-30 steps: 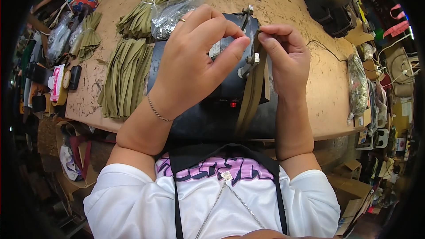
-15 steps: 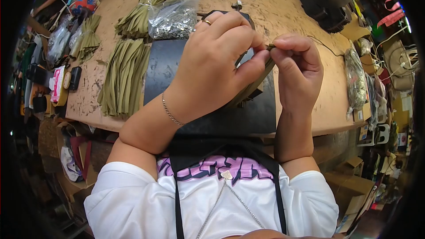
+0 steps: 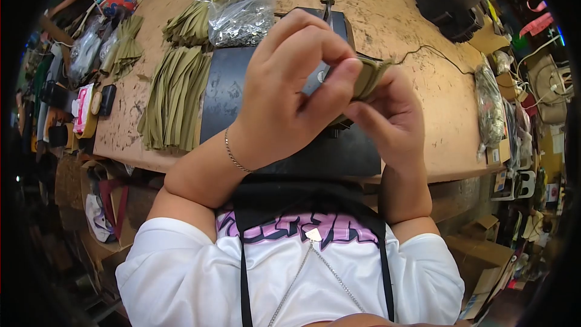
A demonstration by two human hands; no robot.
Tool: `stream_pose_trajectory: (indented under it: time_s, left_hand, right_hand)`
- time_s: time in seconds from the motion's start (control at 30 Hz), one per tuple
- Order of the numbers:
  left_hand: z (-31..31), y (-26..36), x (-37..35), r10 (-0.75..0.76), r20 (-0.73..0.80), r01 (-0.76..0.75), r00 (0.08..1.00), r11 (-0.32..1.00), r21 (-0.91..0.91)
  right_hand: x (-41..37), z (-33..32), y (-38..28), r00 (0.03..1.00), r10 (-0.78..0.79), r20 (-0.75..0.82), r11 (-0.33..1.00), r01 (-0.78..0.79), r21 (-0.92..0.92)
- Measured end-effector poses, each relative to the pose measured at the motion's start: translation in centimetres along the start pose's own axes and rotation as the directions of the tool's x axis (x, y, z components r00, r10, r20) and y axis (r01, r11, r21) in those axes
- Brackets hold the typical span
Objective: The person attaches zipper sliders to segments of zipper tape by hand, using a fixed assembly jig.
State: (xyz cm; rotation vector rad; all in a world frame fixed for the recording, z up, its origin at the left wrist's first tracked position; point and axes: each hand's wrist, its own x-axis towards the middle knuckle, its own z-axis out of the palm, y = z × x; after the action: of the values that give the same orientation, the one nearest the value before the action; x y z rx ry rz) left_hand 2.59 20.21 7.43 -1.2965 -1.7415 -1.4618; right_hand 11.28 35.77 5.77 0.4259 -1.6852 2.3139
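Both hands meet above a black machine (image 3: 339,27) that sits on a black mat (image 3: 227,94). My left hand (image 3: 290,94) pinches the end of an olive webbing strap (image 3: 369,75) with thumb and fingers. My right hand (image 3: 390,118) holds the same strap from below, palm turned up. The strap's lower part is hidden behind my hands. A ring and a thin bracelet are on my left hand and wrist.
Bundles of olive straps (image 3: 175,97) lie to the left on the wooden table (image 3: 423,85), with a clear bag of metal parts (image 3: 242,15) behind them. Bags and clutter line both table edges. A black cable (image 3: 439,54) runs to the right.
My hands have lifted the strap end off the machine's clamp and closer to me. My right hand has turned palm up under the strap, which now looks folded.
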Motion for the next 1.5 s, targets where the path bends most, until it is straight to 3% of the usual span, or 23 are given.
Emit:
stream_pose_trajectory:
  time_s: [0.03, 0.13, 0.17, 0.27, 0.33, 0.37, 0.5, 0.67, 0.7, 0.73, 0.77, 0.8, 0.83, 0.9, 1.03, 1.13, 1.37, 1.5]
  left_hand:
    - [-0.2, -0.1, -0.2, 0.006, -0.018, -0.006, 1.000, 1.000, 0.001]
    - [-1.5, -0.6, -0.9, -0.005, -0.012, 0.005, 1.000, 0.997, 0.080]
    - [-2.1, -1.0, -1.1, -0.017, -0.034, 0.020, 0.999, 0.994, 0.103]
    - [-5.0, -2.5, -1.9, -0.180, -0.078, 0.187, 0.981, 0.977, 0.101]
    - [-6.7, -3.9, -2.5, -0.209, -0.084, 0.222, 0.974, 0.952, 0.213]
    - [-7.7, -4.6, -3.0, -0.229, -0.092, 0.246, 0.969, 0.931, 0.271]
    - [-12.2, -7.1, -5.4, -0.280, -0.134, 0.308, 0.951, 0.806, 0.505]
    - [-16.6, -8.0, -7.2, -0.388, -0.234, 0.442, 0.891, 0.631, 0.637]
    - [-17.5, -8.0, -7.4, -0.492, -0.242, 0.516, 0.836, 0.557, 0.651]
    - [-17.8, -8.2, -7.6, -0.510, -0.239, 0.521, 0.827, 0.534, 0.666]
    - [-17.9, -8.5, -7.9, -0.524, -0.237, 0.525, 0.818, 0.512, 0.680]
    - [-17.9, -8.8, -8.2, -0.538, -0.235, 0.526, 0.810, 0.489, 0.695]
    - [-17.4, -9.4, -8.6, -0.510, -0.156, 0.462, 0.846, 0.554, 0.692]
    - [-16.1, -11.0, -10.2, -0.609, -0.040, 0.418, 0.793, 0.494, 0.763]
    - [-14.3, -12.5, -12.7, -0.799, 0.089, 0.231, 0.595, 0.276, 0.933]
    - [-13.2, -12.8, -12.8, -0.853, -0.035, 0.276, 0.522, 0.130, 0.952]
    - [-14.4, -15.1, -14.7, -0.810, 0.081, 0.269, 0.581, 0.284, 0.920]
    - [-14.8, -14.3, -13.6, -0.754, 0.012, 0.485, 0.657, 0.434, 0.759]
  right_hand:
    - [-0.4, -0.8, 0.3, 0.999, 0.040, 0.036, 0.987, -0.034, -0.157]
    - [-1.8, -1.0, -0.6, 0.987, 0.158, -0.019, 0.969, -0.158, -0.189]
    - [-2.1, -1.9, -0.4, 0.994, 0.113, 0.007, 0.964, -0.108, -0.242]
    - [-3.4, -3.9, -0.6, 0.977, 0.143, -0.159, 0.973, -0.168, -0.158]
    - [-4.0, -5.6, -0.6, 0.933, 0.128, -0.337, 0.973, -0.184, -0.141]
    - [-4.2, -6.4, -0.7, 0.938, 0.101, -0.331, 0.977, -0.157, -0.148]
    - [-4.9, -8.4, -1.5, 0.912, 0.005, -0.409, 0.945, -0.138, -0.296]
    - [-4.7, -16.4, 0.7, 0.820, 0.052, -0.571, 0.880, -0.308, -0.361]
    - [-4.7, -18.6, 2.0, 0.789, 0.059, -0.611, 0.866, -0.345, -0.362]
    - [-5.1, -21.6, 3.9, 0.777, -0.010, -0.629, 0.738, -0.419, -0.529]
    - [-6.0, -23.0, 5.6, 0.787, -0.104, -0.608, 0.439, -0.513, -0.738]
    - [-6.6, -23.8, 6.8, 0.809, -0.186, -0.558, 0.078, -0.554, -0.829]
    - [-6.9, -23.9, 7.5, 0.851, -0.122, -0.510, 0.001, -0.514, -0.858]
    - [-7.8, -23.9, 8.2, 0.908, 0.026, -0.419, -0.142, -0.411, -0.900]
    - [-8.3, -22.3, 8.3, 0.879, -0.061, -0.473, -0.070, -0.477, -0.876]
    - [-8.9, -22.7, 8.1, 0.888, -0.082, -0.452, -0.008, -0.455, -0.891]
    - [-9.1, -21.5, 7.5, 0.913, -0.066, -0.402, -0.067, -0.406, -0.911]
    - [-7.8, -18.0, 5.8, 0.934, -0.188, -0.302, -0.055, -0.317, -0.947]
